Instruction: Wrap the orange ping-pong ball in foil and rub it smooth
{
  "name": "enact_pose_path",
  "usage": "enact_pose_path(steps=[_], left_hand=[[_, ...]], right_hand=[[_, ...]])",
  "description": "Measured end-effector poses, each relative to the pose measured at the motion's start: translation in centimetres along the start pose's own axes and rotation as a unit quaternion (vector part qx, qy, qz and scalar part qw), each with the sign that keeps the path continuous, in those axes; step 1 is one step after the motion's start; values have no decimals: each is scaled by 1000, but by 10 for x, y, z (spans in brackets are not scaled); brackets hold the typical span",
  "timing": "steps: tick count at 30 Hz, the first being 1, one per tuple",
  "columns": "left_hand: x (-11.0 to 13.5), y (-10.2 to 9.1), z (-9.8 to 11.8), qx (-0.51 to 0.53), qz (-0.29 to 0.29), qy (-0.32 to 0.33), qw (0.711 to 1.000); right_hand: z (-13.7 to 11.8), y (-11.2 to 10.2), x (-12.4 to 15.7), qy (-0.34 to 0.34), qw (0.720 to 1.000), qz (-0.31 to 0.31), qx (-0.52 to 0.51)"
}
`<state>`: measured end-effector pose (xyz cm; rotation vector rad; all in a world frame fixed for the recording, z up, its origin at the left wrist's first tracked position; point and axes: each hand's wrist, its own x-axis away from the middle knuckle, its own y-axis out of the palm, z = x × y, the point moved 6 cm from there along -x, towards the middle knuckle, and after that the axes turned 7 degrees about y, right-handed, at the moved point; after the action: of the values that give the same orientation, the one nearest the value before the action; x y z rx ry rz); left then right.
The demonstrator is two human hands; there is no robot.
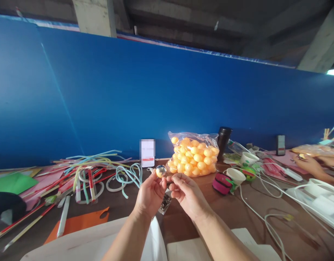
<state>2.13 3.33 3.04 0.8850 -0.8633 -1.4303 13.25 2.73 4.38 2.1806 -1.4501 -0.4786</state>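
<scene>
My left hand [150,194] is raised above the brown table [183,221], its fingertips pinched on a small shiny silver ball [161,170]. My right hand [186,194] is beside it, fingers curled and pinched on something too small to make out. Right behind the hands stands a clear bag of orange ping-pong balls [194,156]. A small box of dark metal bits [165,203] lies on the table beneath my hands.
Coloured straws and tubes [93,170] and paper sheets [11,183] lie left. Paper cups [236,176], a pink pouch [222,183], a black bottle [223,141] and white cables [276,217] lie right. Another person's hand [308,165] rests far right. A blue wall [167,90] stands behind.
</scene>
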Motion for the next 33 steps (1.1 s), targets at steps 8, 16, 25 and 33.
enact_pose_path(steps=[8, 16, 25, 33], left_hand=[[2, -1, -16, -7, -9, -37, 999], [3, -2, -17, 16, 22, -38, 999], [3, -1, -19, 17, 28, -39, 999], [4, 4, -20, -45, -32, -19, 998]], right_hand=[[-7, 8, 3, -26, 1000, -9, -3], [-8, 5, 3, -31, 999, 8, -13], [-2, 0, -1, -6, 1000, 27, -3], [-7, 0, 3, -3, 997, 42, 59]])
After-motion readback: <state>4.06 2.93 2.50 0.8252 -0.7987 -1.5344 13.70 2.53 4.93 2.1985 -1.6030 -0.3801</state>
